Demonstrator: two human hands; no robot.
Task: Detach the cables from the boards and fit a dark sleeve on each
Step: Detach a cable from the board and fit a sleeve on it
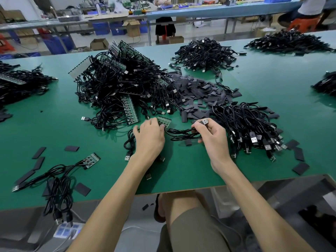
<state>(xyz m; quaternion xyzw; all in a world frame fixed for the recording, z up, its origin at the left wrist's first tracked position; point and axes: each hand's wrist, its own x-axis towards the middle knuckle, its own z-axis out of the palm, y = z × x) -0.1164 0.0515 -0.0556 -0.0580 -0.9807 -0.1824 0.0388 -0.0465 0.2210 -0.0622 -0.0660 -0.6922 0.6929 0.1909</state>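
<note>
My left hand (pixel 150 137) holds a small green board (pixel 164 121) at the middle of the green table (pixel 181 170). A bundled black cable (pixel 181 134) runs from that board to my right hand (pixel 212 135), which grips the cable with its silver USB plug (pixel 205 122) sticking up past the fingers. Flat dark sleeves (pixel 198 93) lie heaped just beyond my hands. A big tangle of boards with cables (pixel 121 88) sits behind my left hand. A pile of loose black cables (pixel 245 124) lies right of my right hand.
Another board with cables (pixel 91 160) lies at the near left, with single dark sleeves (pixel 38 152) scattered around it. More cable heaps (pixel 205 53) sit at the far side and both table ends. The table's front edge (pixel 181 192) runs just above my knees.
</note>
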